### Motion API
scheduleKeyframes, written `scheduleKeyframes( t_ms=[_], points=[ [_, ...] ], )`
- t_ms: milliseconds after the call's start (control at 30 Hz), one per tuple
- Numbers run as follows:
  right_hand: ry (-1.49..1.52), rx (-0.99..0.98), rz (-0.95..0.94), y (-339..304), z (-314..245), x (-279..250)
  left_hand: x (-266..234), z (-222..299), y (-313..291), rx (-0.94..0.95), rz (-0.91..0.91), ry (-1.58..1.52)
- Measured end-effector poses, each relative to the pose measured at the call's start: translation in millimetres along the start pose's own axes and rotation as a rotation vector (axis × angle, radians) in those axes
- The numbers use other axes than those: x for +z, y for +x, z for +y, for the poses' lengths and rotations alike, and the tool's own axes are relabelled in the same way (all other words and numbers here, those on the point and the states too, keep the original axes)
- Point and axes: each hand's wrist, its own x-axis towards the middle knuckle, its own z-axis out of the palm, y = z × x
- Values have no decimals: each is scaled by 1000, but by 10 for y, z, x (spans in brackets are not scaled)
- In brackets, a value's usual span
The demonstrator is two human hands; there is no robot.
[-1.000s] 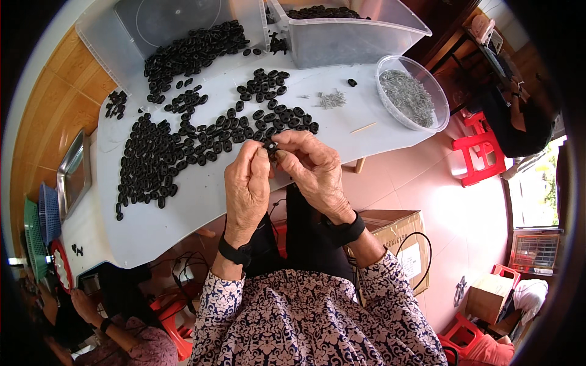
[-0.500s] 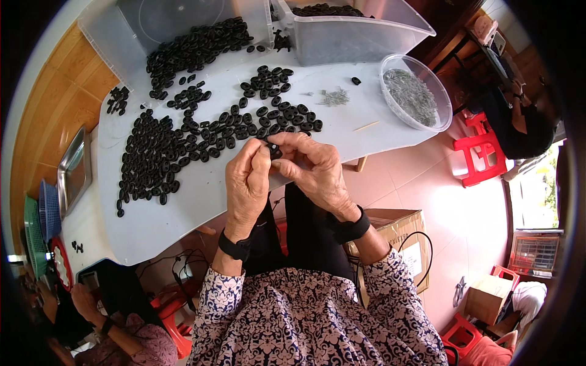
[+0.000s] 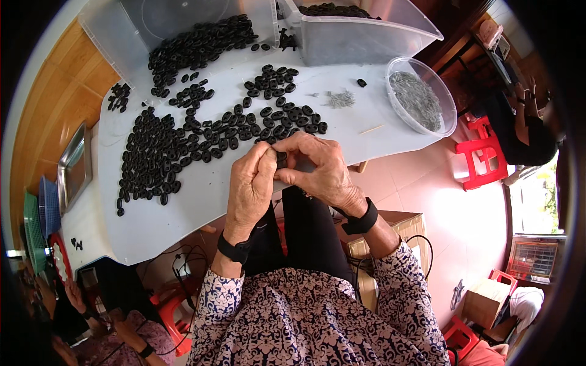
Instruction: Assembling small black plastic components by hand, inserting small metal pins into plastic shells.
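small black oval part [image 3: 281, 160] pinched between fingertips of both hands, held at near edge of white table [image 3: 183, 207]. left hand [image 3: 251, 189] closed on part from left side; right hand [image 3: 320, 168] closed on it from right, fingers curled over top. loose black oval parts [image 3: 201, 137] spread over table just beyond hands. further out: clear bin [image 3: 360, 36], round clear bowl [image 3: 421, 97] holding grey pins, small pin cluster [image 3: 339, 97].
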Motion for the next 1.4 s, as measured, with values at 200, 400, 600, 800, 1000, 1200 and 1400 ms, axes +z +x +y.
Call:
scheduleKeyframes(
  t_ms=[200, 400, 600, 800, 1000, 1200, 1400],
  points=[
    [47, -6, -2, -22, 46, 17, -8, 20, 8, -33, -32, 2],
    [57, -45, 5, -8, 46, 27, -23, -38, 1, 14, -60, 63],
    [35, -20, -1, -18, 6, 22, -10, 53, -17, 10, -55, 102],
    [24, -61, 23, -40, 68, 58, 19, -26, -18, 12, -41, 56],
    [49, -29, 32, -36, 45, 47, 15, 12, -18, -20, -31, 37],
    [105, 60, -19, -21, 27, -13, 11, 5, -10, 5, -33, 20],
    [206, 127, -16, -17, -29, -4, 7, -42, -18, 58, -25, 44]
  ],
)
